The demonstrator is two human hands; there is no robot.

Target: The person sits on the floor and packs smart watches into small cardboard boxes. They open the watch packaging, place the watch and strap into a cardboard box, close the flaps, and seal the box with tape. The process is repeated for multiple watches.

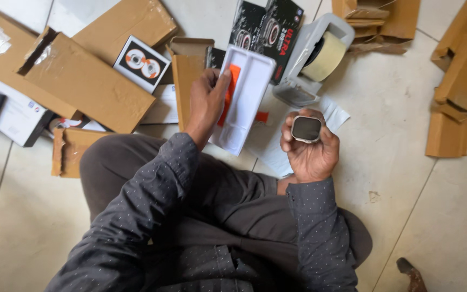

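Square dark-faced watch body sits gripped in our right hand; our left hand clasps a white plastic tray with orange strap, below black printed boxes and brown cardboard cartons.

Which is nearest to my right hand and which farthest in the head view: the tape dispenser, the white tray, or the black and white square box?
From the right hand, which holds a smartwatch body:
1. White tray, just to its left, in the left hand.
2. Tape dispenser, on the floor above it.
3. Black and white square box, far upper left on the cardboard.
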